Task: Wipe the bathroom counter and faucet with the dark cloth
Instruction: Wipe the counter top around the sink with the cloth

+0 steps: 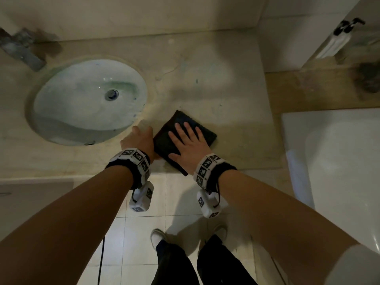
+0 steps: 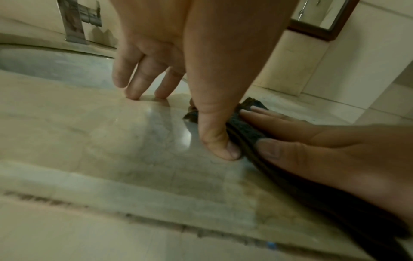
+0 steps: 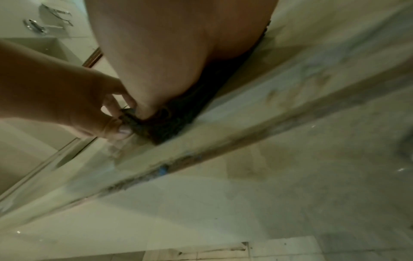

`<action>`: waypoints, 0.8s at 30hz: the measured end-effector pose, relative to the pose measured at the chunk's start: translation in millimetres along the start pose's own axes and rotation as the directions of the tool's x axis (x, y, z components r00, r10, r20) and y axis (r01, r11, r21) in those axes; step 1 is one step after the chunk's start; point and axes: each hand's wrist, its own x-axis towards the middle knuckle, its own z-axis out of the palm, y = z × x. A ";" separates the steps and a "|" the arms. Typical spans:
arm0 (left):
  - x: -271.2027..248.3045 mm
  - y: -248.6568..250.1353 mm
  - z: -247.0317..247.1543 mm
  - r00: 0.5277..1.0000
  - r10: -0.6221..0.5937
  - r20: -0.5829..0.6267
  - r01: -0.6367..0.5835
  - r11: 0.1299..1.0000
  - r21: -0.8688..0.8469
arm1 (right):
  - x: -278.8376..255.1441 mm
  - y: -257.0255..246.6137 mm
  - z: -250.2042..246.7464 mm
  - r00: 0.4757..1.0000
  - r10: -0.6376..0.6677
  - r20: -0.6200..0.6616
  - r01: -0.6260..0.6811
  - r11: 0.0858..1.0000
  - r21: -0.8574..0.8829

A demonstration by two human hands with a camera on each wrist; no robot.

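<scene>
Flat right hand (image 1: 189, 144) presses the folded, nubby dark cloth (image 1: 164, 140) on glossy marble counter (image 1: 226, 99); left hand (image 1: 139, 138) pinches its edge.

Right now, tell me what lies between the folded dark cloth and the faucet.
In the head view, the sink basin and bare counter lie between the dark cloth, pressed flat under the right hand, and the faucet.

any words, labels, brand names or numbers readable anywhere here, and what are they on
None: no readable words, brands or numbers in any view.
Wrist bands and the camera blocks hanging under them: black-and-white square marker patterns only, no letters or digits.
White dispenser bottle at the far right: no label legible, blurred.
Faucet, dark cloth, counter: no print visible.
</scene>
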 end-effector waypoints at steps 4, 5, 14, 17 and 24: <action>-2.8 1.4 -4.1 1.000 0.000 0.021 0.000 1.000 -0.003 | -30.8 48.0 6.0 0.994 0.106 -0.014 -0.105 0.994 0.016; -3.8 1.0 -3.9 1.000 0.000 0.025 0.000 1.000 -0.004 | -40.6 64.4 7.8 0.989 0.146 -0.023 -0.145 0.989 0.024; -6.0 0.9 -4.2 0.999 0.010 0.031 -0.010 1.000 -0.018 | -91.8 134.1 12.9 0.893 0.446 -0.061 -0.438 0.893 0.103; -4.9 -0.5 -2.3 1.000 0.015 0.024 -0.014 0.999 -0.032 | -93.7 135.2 -6.9 0.873 0.466 -0.146 -0.455 0.885 0.098; -5.3 -3.3 -2.5 1.000 0.023 0.013 -0.022 0.999 -0.044 | -91.8 133.1 -22.1 0.885 0.465 -0.029 -0.439 0.853 0.281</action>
